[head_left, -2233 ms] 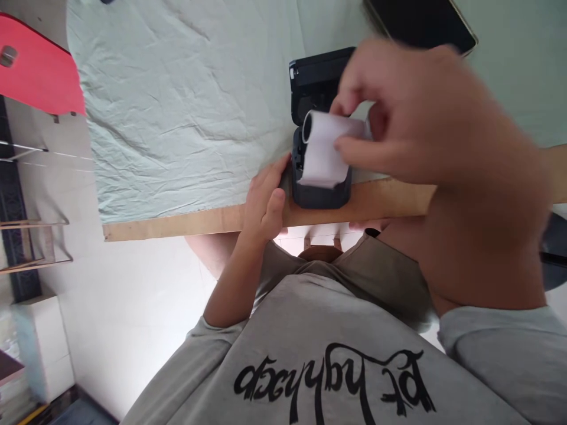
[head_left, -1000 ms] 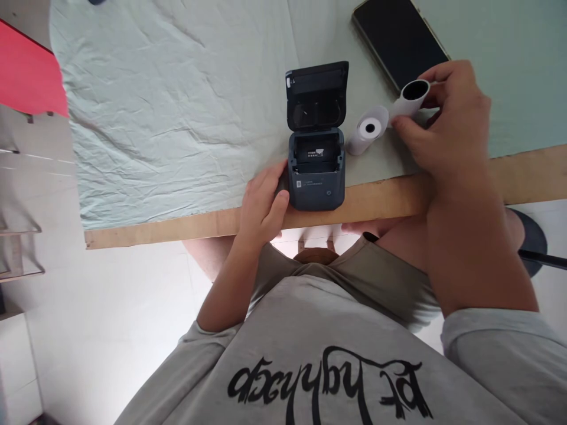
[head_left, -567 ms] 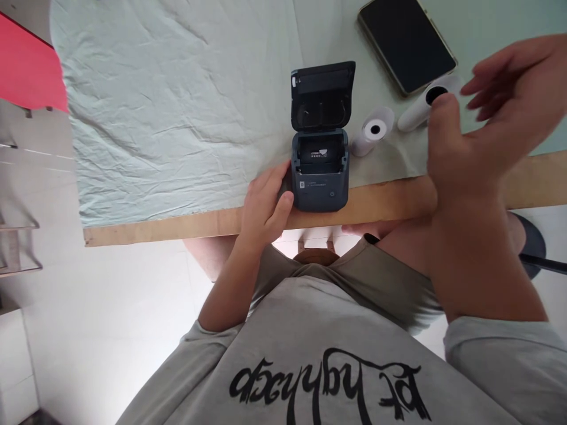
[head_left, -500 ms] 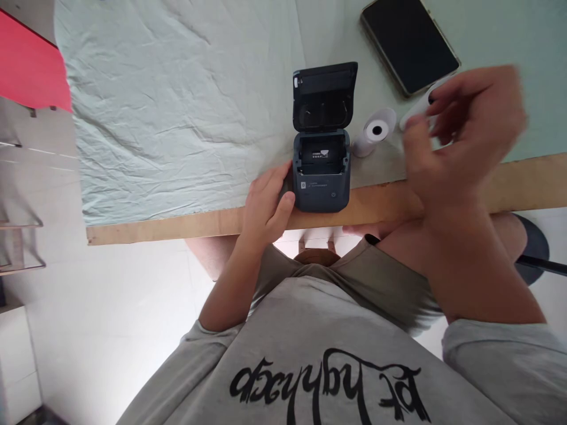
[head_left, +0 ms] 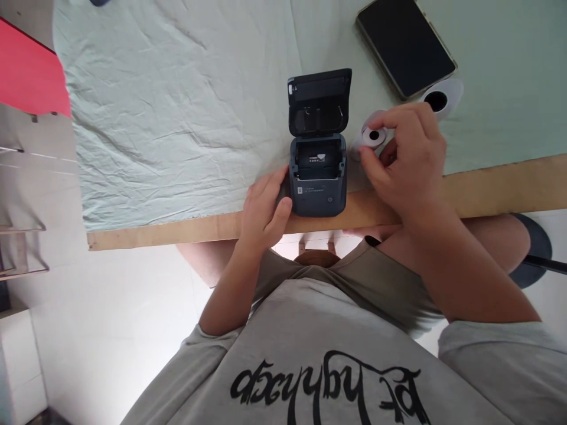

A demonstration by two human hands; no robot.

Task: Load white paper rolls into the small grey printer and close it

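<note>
A small dark printer stands at the table's near edge with its lid swung up and its paper bay bare. My left hand cups the printer's left side, thumb against its front corner. Just right of the printer, my right hand closes thumb and fingers on a small white paper roll. A second white tube, with a wide dark bore, lies farther right on the cloth, apart from my hand.
A pale green cloth covers the wooden table. A black phone lies face up at the back right. A red board juts in at the far left. White floor lies below the table edge.
My right hand took the roll out of the printer, set it beside it, let go of the second tube, then came back and closed on the small roll. The left hand stayed put.
</note>
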